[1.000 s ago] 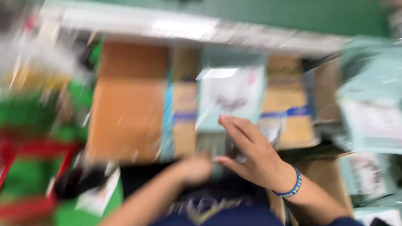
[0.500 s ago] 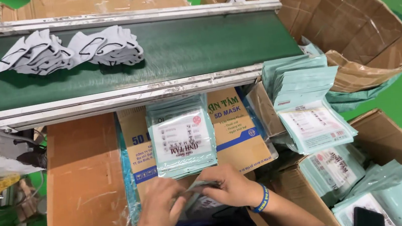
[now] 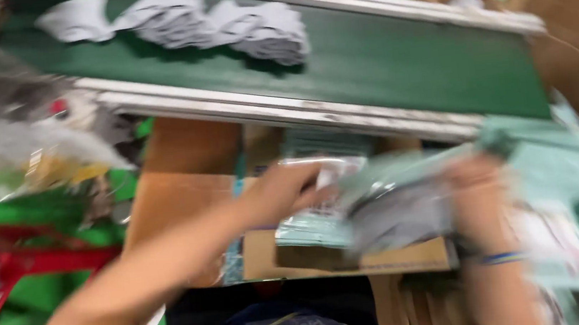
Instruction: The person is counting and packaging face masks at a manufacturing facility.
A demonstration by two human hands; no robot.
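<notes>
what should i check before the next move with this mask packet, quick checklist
1. Left hand on the clear packet: ok, fingers touch its edge.
2. Right hand gripping the grey masks: cannot tell, heavy blur.
3. Packet mouth open: cannot tell.
4. Cardboard box below the hands: ok, sits right under them.
5. Loose grey masks on the green conveyor belt: ok, a pile lies at its left part.
6. Pale green packet stack to the right: ok, within view beside the right hand.
</notes>
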